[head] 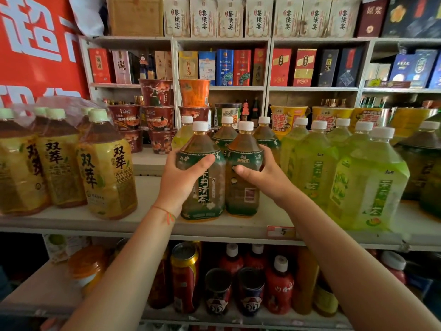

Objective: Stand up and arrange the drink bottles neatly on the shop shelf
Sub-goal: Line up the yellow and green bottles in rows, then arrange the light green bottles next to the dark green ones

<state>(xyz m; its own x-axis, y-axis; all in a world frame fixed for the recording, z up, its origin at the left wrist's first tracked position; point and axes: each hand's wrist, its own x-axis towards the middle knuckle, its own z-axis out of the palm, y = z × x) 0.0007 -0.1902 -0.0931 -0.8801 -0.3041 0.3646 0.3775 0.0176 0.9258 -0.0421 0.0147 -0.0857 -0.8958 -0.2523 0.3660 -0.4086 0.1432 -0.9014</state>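
Left hand (183,173) wrapped round left jasmine tea bottle (201,173), right hand (259,170) gripping its neighbour (243,173), both bottles upright, touching, near shelf (143,223) front edge. Mid-arranging, apparently. Next, probably: turn neighbour's barcode rearward, square pair with row behind, beside green tea bottles (367,177).

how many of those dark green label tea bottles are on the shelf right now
5 visible. Front left bottle in the left hand; front right bottle in the right hand. Three stand behind: back left, back middle, back right. More may be hidden behind.
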